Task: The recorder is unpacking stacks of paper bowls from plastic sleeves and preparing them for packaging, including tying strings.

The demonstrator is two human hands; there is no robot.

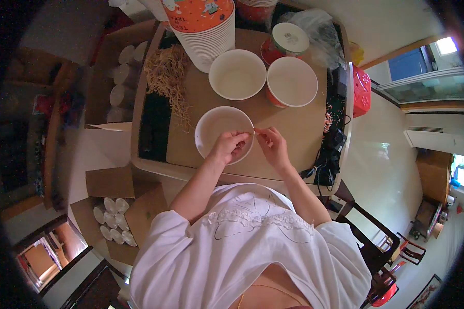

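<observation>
A white-lined paper bucket (211, 126) stands mouth up on the table in front of me. My left hand (233, 146) reaches over its mouth, fingers closed in a pinch by the right side of the rim. Just outside that rim, my right hand (272, 146) pinches with thumb and forefinger, its tips close to the left hand's. What lies between the fingers is too small to make out. Farther back are two more paper buckets, one in the middle (237, 74) and one to the right (294, 82). Left of them lies a tangled heap of tan paper cords (167, 77).
A tall stack of orange-and-white buckets (206, 41) rises at the back. Behind the right bucket are a round-topped container (291, 38) and clear plastic bags (319, 33). Black cables (322, 167) lie along the right edge. Cardboard boxes (129, 206) of white rolled items stand left.
</observation>
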